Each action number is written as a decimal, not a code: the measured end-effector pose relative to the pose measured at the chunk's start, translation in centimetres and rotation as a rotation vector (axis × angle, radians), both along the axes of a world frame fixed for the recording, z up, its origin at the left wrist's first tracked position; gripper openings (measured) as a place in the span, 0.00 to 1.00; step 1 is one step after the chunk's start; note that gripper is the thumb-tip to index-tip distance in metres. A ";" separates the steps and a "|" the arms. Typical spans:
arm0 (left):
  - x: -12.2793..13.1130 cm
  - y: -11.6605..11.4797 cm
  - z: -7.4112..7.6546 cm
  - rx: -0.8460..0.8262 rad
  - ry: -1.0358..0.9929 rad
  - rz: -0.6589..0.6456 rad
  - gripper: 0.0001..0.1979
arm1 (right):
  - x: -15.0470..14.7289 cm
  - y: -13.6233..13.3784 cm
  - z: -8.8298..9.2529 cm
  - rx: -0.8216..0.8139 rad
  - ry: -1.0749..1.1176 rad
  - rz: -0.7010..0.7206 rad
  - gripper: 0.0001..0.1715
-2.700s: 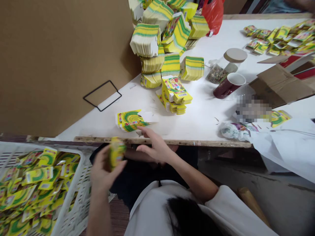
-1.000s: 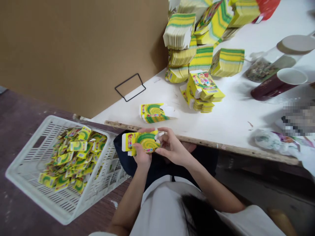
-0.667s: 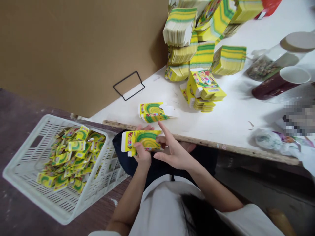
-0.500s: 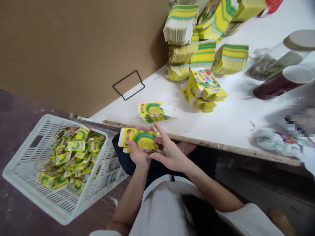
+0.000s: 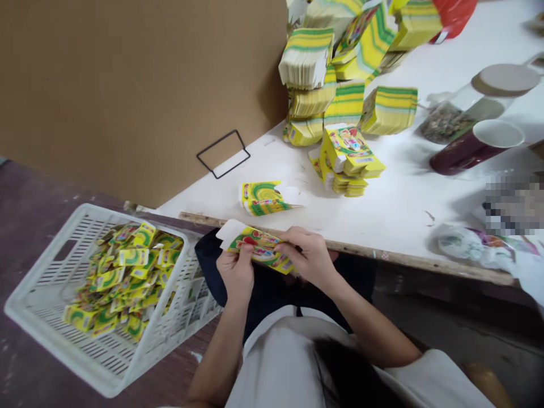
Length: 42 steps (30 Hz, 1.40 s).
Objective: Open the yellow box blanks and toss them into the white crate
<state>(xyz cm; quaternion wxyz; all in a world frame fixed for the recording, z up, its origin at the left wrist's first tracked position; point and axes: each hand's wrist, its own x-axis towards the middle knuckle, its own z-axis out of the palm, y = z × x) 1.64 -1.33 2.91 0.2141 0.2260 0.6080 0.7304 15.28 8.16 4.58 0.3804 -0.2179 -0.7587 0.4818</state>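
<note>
A yellow and green printed carton (image 5: 260,247) with a white flap at its left end is held over my lap, beside the table's front edge. My left hand (image 5: 236,273) grips its left part between thumb and fingers. My right hand (image 5: 309,255) pinches its right part, thumb on top. Another carton (image 5: 266,197), with white flaps at its right end, lies on the white table just beyond my hands. Further off is a small pile of cartons (image 5: 352,150), with several stacks of flat cartons (image 5: 306,59) behind it.
A white plastic basket (image 5: 140,362) with many small yellow cartons stands at the left. A large brown board (image 5: 140,96) with a black wire frame (image 5: 224,154) rises behind. At the right are a glass jar (image 5: 446,120), a maroon cup (image 5: 461,148) and plastic wrappers (image 5: 461,243).
The held carton has been turned to show another printed face. My left hand has closed on its left part, and my right hand has gone from spread fingers to a pinch.
</note>
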 end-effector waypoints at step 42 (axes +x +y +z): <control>-2.5 -1.9 2.1 -0.560 0.790 -0.518 0.28 | 0.7 0.3 -1.4 0.067 -0.273 0.265 0.24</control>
